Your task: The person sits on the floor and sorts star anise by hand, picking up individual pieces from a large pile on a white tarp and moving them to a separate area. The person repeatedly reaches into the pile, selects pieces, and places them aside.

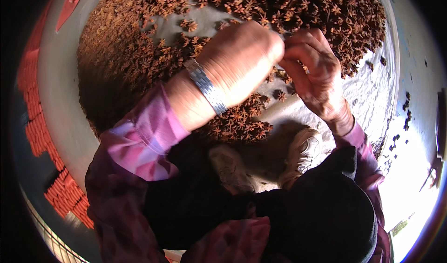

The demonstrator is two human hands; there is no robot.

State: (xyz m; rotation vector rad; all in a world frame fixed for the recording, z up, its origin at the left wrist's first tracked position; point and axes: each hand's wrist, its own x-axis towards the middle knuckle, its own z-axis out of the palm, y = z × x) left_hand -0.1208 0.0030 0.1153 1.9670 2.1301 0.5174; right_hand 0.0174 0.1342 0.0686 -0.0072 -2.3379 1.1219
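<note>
My left hand (pixel 244 55), with a metal-link band at the wrist, is raised over a spread of dried star anise (pixel 241 118). Its back faces up and hides the fingers, so what it may hold does not show. Touching or nearly touching it is my right hand (pixel 316 67), its thumb and fingers bent together at the tips. Any small thing pinched there is hidden. Below the hands lie a single star anise (pixel 280 95) and a denser patch. The thick main heap (pixel 324 8) curves around the far and left sides.
Two light shoes (pixel 307 146) stand at the near edge of the pale sheet (pixel 370 92) under the star anise. Dark bits (pixel 407 109) are scattered on the floor at right. Rows of red-orange stacked items (pixel 36 123) line the left side.
</note>
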